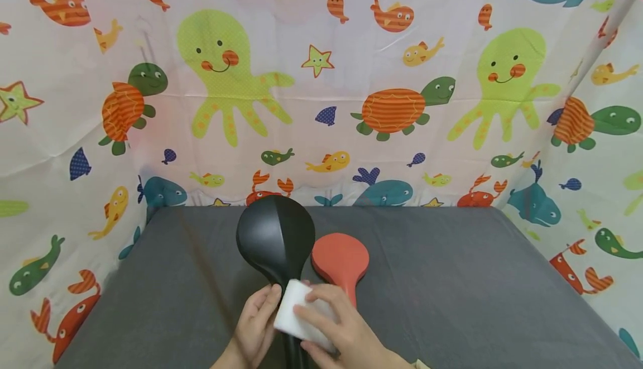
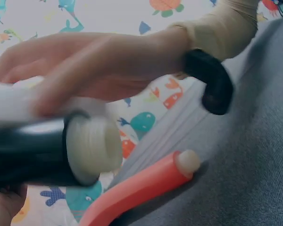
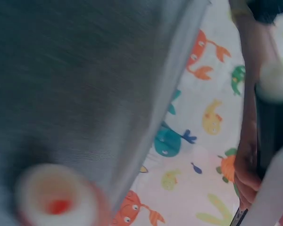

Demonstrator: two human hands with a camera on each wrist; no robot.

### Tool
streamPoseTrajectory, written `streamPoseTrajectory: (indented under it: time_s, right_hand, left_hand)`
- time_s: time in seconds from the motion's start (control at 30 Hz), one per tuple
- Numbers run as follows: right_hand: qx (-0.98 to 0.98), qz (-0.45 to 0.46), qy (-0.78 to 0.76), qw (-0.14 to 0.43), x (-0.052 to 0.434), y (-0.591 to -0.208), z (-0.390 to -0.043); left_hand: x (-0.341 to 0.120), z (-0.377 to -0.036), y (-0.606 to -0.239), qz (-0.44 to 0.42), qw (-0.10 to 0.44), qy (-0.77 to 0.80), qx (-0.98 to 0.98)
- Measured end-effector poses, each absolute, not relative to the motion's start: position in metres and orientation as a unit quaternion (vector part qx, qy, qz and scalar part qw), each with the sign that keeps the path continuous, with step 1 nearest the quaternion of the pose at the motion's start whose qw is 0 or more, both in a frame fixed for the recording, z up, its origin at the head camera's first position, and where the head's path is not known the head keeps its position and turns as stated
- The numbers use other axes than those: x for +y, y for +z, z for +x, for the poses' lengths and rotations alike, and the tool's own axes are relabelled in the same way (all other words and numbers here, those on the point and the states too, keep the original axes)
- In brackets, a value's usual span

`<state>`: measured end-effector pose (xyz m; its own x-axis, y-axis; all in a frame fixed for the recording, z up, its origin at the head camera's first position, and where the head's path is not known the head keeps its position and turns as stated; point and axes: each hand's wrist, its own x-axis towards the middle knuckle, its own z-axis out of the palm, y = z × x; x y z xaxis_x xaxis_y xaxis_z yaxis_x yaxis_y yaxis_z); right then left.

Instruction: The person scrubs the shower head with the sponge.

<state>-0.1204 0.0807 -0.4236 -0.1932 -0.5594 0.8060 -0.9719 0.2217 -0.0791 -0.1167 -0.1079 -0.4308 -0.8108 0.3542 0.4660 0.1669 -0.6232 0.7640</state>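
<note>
Grey tabletop [image 1: 452, 279], fish-print backdrop. My left hand [image 1: 256, 324] grips the black shower head [image 1: 276, 235] by its handle; my right hand [image 1: 336, 330] presses a white sponge [image 1: 296, 310] against it. Red shower head [image 1: 341, 260] lies just beside; a slip could knock it.

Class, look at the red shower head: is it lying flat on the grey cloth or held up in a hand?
Lying flat. The red shower head rests on the grey cloth, with neither hand gripping it.

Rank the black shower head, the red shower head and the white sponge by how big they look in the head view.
1. Black round-faced plastic shower head, though it is lifted nearer the camera.
2. Red round plastic shower head.
3. White foam sponge block, partly covered by fingers.
</note>
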Motion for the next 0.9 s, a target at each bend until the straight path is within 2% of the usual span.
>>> streamPoseTrajectory:
  time_s: [0.13,0.27,0.37,0.47,0.63,0.73,0.9]
  right_hand:
    - [-0.704,0.606,0.238,0.285,0.088,-0.433,-0.11]
    - [-0.702,0.618,0.215,0.282,0.09,-0.434,-0.11]
    - [-0.697,0.589,0.245,0.328,0.086,-0.427,-0.118]
    - [-0.717,0.523,0.293,0.356,0.081,-0.416,-0.128]
    - [-0.754,0.439,0.32,0.369,0.075,-0.404,-0.136]
    - [-0.749,0.462,0.309,0.361,0.076,-0.407,-0.133]
    - [-0.731,0.562,0.231,0.309,0.083,-0.424,-0.118]
  left_hand:
    - [-0.113,-0.12,-0.428,0.307,0.072,0.867,0.387]
    - [-0.113,-0.121,-0.428,0.308,0.062,0.864,0.393]
    - [-0.11,-0.12,-0.431,0.309,0.053,0.857,0.408]
    - [-0.107,-0.119,-0.434,0.316,0.052,0.849,0.421]
    - [-0.105,-0.117,-0.437,0.326,0.07,0.842,0.425]
    - [-0.107,-0.117,-0.436,0.314,0.069,0.842,0.433]
    - [-0.113,-0.12,-0.432,0.281,0.074,0.86,0.418]
